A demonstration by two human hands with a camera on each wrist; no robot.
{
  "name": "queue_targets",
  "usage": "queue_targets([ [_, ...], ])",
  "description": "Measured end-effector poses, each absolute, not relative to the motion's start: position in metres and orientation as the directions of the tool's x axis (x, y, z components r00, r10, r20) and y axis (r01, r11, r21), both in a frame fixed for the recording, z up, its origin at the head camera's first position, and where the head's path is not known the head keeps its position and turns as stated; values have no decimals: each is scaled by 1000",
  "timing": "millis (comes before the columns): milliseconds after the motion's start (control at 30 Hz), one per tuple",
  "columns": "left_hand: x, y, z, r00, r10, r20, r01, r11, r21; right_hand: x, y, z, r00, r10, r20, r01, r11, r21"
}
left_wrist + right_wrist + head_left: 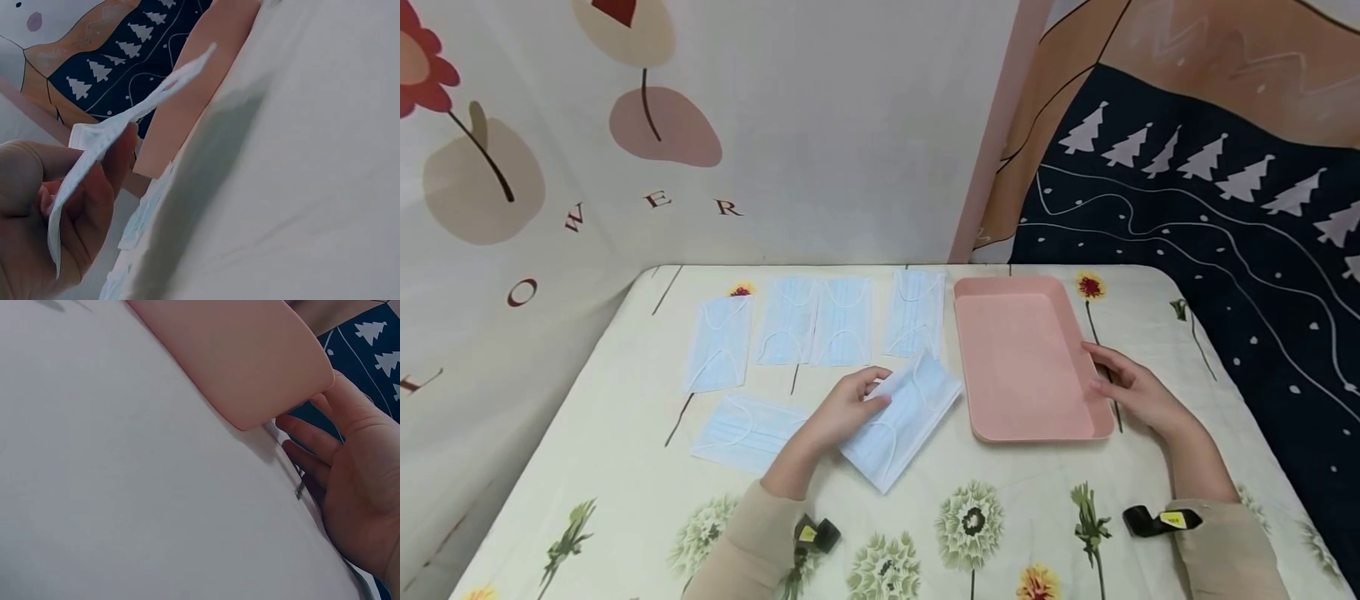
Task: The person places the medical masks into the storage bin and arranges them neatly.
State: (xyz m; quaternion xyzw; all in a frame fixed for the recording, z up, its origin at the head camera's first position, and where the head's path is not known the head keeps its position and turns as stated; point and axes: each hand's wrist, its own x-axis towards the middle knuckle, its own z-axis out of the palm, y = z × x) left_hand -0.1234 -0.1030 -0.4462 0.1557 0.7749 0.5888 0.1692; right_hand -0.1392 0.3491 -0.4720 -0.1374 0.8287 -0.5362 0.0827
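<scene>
My left hand [844, 410] pinches a light blue face mask [904, 421] with white ear loops, tilted above the table. In the left wrist view this mask [94, 150] shows edge-on between thumb and fingers. To the right, a pink rectangular tray [1030, 358] lies on the table with a bare inside. My right hand [1138, 392] touches the tray's right rim with loosely extended fingers. The right wrist view has the thumb at the rim of the tray [250, 362] and the other fingers beside it.
More face masks lie on the flowered tablecloth [880, 517]: one at far left [718, 343], two side by side [815, 321], one near the tray [914, 312] and one sideways, partly behind the left forearm [745, 432]. Printed curtains [850, 125] hang behind the table.
</scene>
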Motion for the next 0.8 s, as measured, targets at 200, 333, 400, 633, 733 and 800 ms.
queue_targets([
  [200,-125,-101,-438,-899,429,-93,-35,140,989,-140,352,-472,-942,-337,10,-145,378,-915],
  [333,-125,-96,-430,-910,404,-94,-68,79,995,-141,355,-472,-933,-360,11,-149,359,-922],
  [400,-126,-92,-425,-921,378,-100,-87,51,995,-142,357,-472,-925,-379,13,-153,343,-927],
  [633,-130,-72,-414,-948,300,-104,-124,-50,991,-144,362,-471,-904,-426,18,-167,314,-935],
  [733,-130,-64,-411,-953,291,-89,-117,-82,990,-145,363,-471,-902,-432,20,-170,313,-934],
  [800,-130,-58,-410,-954,288,-81,-115,-103,988,-144,364,-471,-901,-434,19,-170,314,-934],
])
